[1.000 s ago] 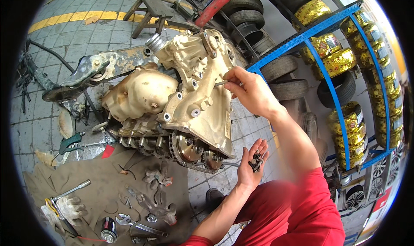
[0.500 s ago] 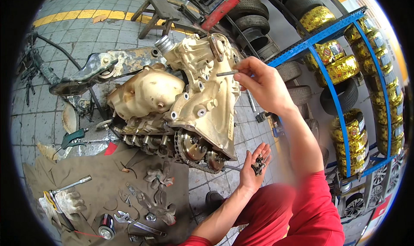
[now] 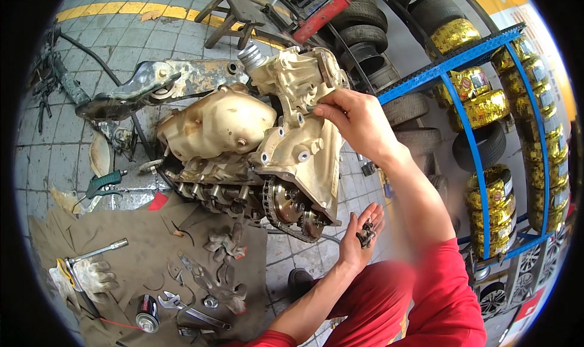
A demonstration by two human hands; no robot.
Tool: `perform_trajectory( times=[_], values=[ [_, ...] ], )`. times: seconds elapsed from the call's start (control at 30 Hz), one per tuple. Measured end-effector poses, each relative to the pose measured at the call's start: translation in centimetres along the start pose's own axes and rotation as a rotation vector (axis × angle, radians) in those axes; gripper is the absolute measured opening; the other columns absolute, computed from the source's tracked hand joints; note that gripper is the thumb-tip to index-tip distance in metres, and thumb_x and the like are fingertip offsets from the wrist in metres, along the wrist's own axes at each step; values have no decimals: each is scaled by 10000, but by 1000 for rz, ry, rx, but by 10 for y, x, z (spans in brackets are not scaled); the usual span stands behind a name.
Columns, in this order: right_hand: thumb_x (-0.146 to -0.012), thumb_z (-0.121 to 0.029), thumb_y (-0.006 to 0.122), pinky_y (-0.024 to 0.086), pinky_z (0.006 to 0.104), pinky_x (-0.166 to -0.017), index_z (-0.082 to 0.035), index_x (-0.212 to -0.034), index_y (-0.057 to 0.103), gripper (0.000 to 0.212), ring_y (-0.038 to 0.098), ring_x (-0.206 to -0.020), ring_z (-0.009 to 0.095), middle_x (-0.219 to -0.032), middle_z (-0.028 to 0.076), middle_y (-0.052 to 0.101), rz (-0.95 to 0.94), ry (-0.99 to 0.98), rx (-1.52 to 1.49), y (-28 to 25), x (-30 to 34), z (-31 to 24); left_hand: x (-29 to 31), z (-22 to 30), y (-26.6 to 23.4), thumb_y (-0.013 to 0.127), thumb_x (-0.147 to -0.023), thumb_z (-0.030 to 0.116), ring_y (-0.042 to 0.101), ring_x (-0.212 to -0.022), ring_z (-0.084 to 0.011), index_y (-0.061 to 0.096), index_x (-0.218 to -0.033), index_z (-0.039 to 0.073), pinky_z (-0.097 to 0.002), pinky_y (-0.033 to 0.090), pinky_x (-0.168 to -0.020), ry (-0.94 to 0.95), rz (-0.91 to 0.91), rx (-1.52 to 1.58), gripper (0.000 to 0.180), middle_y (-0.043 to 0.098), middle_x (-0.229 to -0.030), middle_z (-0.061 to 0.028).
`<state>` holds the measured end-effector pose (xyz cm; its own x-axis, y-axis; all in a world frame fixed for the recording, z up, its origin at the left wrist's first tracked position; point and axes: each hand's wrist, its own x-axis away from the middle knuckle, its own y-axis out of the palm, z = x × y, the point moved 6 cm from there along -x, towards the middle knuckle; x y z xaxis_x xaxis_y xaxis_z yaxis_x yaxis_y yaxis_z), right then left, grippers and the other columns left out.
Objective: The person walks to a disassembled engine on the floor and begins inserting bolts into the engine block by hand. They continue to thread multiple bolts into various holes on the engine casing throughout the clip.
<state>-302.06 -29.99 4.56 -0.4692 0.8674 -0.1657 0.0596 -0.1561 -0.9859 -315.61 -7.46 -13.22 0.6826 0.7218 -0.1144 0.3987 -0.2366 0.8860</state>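
Note:
An engine (image 3: 307, 143) with a beige timing cover stands in front of me, its chain and camshaft sprockets (image 3: 283, 204) exposed on the near side. My right hand (image 3: 356, 122) is over the upper part of the cover, thumb and forefinger pinched at the casting. A long bolt was between these fingers a moment ago; they now hide most or all of it. Lower down, my left hand (image 3: 360, 237) is turned palm up with fingers slightly curled. Several small dark bolts (image 3: 365, 233) lie in that palm. Left of the cover bulges a beige heat shield (image 3: 216, 122).
On a brown cloth (image 3: 134, 237) at the lower left lie work gloves (image 3: 226, 242), an adjustable wrench (image 3: 193, 310), a ratchet (image 3: 97, 252) and a spray can (image 3: 147, 313). A green air gun (image 3: 103, 184) lies beyond. Blue racks (image 3: 453, 58) hold tyres at right; a wooden stool (image 3: 228, 12) stands behind.
My right hand has moved left and slightly down against the cover, and the bolt's shank no longer shows. The whole view has shifted a little. My left hand stays put with its bolts.

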Motion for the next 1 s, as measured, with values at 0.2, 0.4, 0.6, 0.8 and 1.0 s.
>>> perform_trajectory(
  times=[0.2, 0.4, 0.6, 0.8, 1.0],
  values=[
    [-1046, -279, 683, 555, 442, -745, -12, -1001, 681, 271, 692, -844, 385, -893, 172, 684, -74, -10, 286, 7, -5, -2, 3, -8, 2, 316, -1143, 563, 370, -1543, -268, 414, -1593, 3, -435, 246, -1310, -18, -7, -14, 725, 453, -1627, -149],
    [-1083, -281, 612, 552, 478, -766, -21, -1039, 636, 265, 688, -903, 418, -941, 195, 674, -43, -32, 118, 2, 1, -6, 5, -6, 8, 302, -1142, 574, 376, -1536, -261, 411, -1598, 13, -427, 248, -1306, -25, -26, -16, 731, 456, -1626, -142],
    [-1108, -357, 536, 536, 532, -795, -25, -1042, 626, 350, 681, -945, 449, -949, 233, 684, -178, 215, 197, 12, 2, 4, 8, -6, 14, 307, -1144, 566, 395, -1520, -257, 434, -1583, 14, -422, 265, -1296, -37, -2, 36, 717, 476, -1610, -139],
    [-1114, -372, 513, 518, 536, -849, 1, -1054, 619, 392, 664, -965, 475, -963, 263, 692, -170, 225, 48, 9, 0, 0, 14, 3, 23, 319, -1150, 544, 416, -1507, -256, 462, -1561, 10, -420, 280, -1291, -10, -17, 44, 688, 498, -1588, -137],
    [-1111, -476, 491, 528, 495, -886, 19, -1154, 662, 525, 688, -977, 459, -998, 274, 721, -282, 504, -7, 14, 2, 15, 17, 4, 37, 312, -1155, 532, 432, -1502, -259, 475, -1540, -10, -416, 292, -1291, -16, -23, 114, 685, 517, -1569, -151]
  ],
)
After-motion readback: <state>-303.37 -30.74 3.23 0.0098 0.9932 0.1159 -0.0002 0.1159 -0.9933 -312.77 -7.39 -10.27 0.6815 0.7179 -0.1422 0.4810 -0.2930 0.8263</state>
